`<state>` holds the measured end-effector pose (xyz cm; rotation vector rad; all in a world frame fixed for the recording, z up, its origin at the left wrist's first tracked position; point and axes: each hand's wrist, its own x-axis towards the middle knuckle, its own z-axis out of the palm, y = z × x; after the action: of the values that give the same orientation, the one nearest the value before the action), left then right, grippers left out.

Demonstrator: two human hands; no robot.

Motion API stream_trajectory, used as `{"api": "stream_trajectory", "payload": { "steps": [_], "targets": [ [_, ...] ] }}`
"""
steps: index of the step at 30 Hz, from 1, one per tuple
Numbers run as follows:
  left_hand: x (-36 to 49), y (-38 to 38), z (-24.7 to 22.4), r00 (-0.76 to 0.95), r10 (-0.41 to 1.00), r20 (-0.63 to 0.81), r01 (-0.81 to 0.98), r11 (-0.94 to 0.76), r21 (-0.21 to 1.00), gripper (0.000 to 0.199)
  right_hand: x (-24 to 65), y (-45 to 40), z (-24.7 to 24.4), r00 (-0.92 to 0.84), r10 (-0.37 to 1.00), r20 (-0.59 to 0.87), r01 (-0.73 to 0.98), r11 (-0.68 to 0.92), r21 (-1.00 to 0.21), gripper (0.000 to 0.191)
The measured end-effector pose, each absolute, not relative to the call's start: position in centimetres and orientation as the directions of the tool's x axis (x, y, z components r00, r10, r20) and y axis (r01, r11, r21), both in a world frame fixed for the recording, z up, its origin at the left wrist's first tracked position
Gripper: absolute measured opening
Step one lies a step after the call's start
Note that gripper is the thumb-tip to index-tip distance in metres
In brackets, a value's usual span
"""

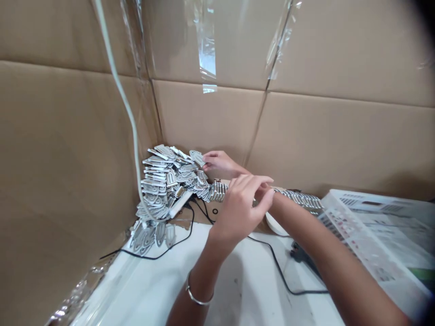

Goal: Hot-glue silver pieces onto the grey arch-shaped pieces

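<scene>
My right hand (219, 163) reaches to the back left, its fingers pinched on a flat, pointed grey-white piece (197, 157) at the upper right edge of a large pile of similar pieces (156, 181). Nearer to me, my left hand (239, 206), with a bangle on its wrist, is raised over my right forearm. Its thumb and fingers are apart and nothing shows between them. Behind both hands a row of such pieces (301, 199) runs along the cardboard wall, partly hidden by my hands and forearm.
Cardboard walls (210, 117) enclose the back and left of the white table (146, 280). A white cable (127, 106) hangs at the left. Black cables (277, 262) cross the table. At the right stand a white plastic basket (377, 249) and a dark object (301, 254).
</scene>
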<state>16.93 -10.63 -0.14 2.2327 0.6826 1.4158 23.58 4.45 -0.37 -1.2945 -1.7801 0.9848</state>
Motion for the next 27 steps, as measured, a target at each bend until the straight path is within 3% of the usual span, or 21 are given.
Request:
{"api": "stream_trajectory", "payload": {
  "steps": [5,8,13,20,27],
  "targets": [
    [17.0,-11.1,-0.1,0.404,0.579,0.708,0.145,-0.805,0.576,0.016,25.3,3.5,-2.8,-0.141,0.983,0.121,0.547,0.179,-0.818,0.018],
    [17.7,-11.4,-0.2,0.467,0.540,0.700,0.106,-0.820,0.562,0.017,26.5,2.0,-4.9,-0.134,0.982,0.133,0.658,0.189,-0.729,0.006],
    [18.2,-11.7,-0.5,0.527,0.505,0.684,0.085,-0.832,0.548,0.019,25.9,1.8,-7.4,-0.161,0.972,0.173,0.813,0.230,-0.536,0.016],
    [18.1,-11.9,-0.5,0.515,0.492,0.702,0.084,-0.844,0.530,0.022,24.2,2.4,-10.2,-0.265,0.947,0.181,0.892,0.313,-0.328,0.014],
    [18.1,-11.6,-0.8,0.514,0.498,0.698,0.094,-0.842,0.531,0.024,23.1,1.8,-10.8,-0.256,0.959,0.118,0.914,0.280,-0.292,0.019]
  ]
}}
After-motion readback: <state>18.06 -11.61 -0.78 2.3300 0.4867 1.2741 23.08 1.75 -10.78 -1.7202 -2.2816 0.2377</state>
